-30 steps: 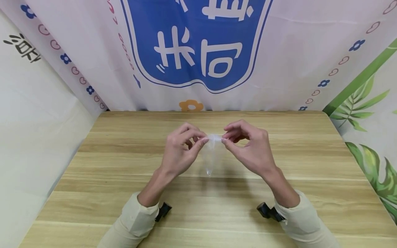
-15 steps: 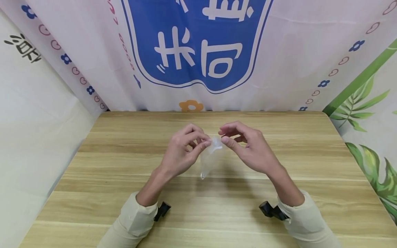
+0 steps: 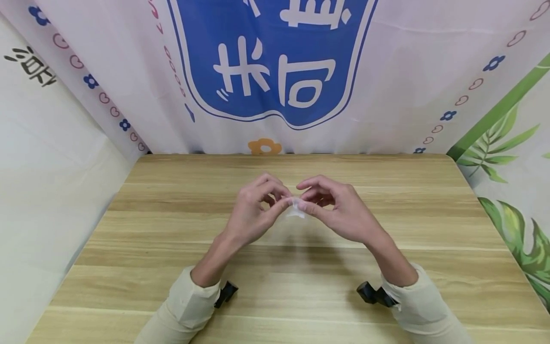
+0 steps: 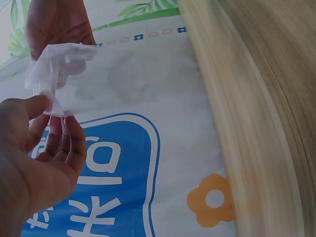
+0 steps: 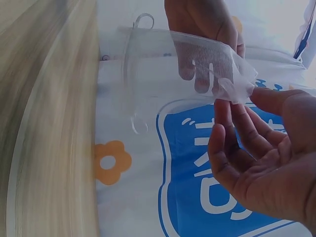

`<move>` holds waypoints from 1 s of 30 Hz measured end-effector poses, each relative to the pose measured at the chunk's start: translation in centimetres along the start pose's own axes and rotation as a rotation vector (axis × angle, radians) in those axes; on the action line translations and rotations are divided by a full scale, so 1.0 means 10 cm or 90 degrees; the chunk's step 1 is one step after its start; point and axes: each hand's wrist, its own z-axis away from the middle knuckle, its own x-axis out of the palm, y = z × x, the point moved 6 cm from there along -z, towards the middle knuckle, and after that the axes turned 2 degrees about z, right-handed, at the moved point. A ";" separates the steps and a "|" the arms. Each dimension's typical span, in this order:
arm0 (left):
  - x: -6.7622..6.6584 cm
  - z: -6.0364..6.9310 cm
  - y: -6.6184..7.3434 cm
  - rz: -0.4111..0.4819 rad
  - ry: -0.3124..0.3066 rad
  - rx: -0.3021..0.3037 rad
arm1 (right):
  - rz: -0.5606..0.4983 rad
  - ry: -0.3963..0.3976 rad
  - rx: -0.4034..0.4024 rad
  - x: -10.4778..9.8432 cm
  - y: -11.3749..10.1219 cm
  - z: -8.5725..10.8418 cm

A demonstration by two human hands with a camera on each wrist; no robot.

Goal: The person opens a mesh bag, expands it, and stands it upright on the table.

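A sheer, whitish mesh bag (image 3: 295, 210) hangs between the two hands above the table, barely visible in the head view. My left hand (image 3: 258, 203) pinches its gathered upper edge between thumb and fingers. From the other side, my right hand (image 3: 341, 210) pinches the same edge, close to the left fingertips. In the right wrist view the mesh bag (image 5: 148, 79) stretches away from the hands, and a thin clear loop (image 5: 144, 20) sticks out at its far end. Bunched folds of the mesh bag (image 4: 61, 59) show in the left wrist view, partly hiding the right fingers.
Beneath the hands lies a wood-grain table (image 3: 193, 229). A white printed curtain (image 3: 386, 95) with a blue emblem hangs along its far edge. Black wrist mounts (image 3: 226, 293) protrude from both sleeves near the tabletop.
The right hand opened slightly off the edge, then came back to pinch it nearer the left hand. The mesh bag's lower tip swung left and is now hard to see.
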 end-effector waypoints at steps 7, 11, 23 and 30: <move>-0.03 0.01 -0.01 0.013 0.038 -0.018 | -0.021 0.062 0.017 -0.06 0.01 0.00; -0.02 0.01 0.03 0.016 0.031 0.010 | -0.033 0.109 0.030 -0.11 0.03 0.00; 0.04 0.03 0.06 -0.008 0.009 0.052 | -0.072 0.153 0.036 -0.14 0.02 0.03; -0.03 0.02 0.04 0.022 0.043 0.014 | -0.063 0.193 0.024 -0.19 0.02 0.04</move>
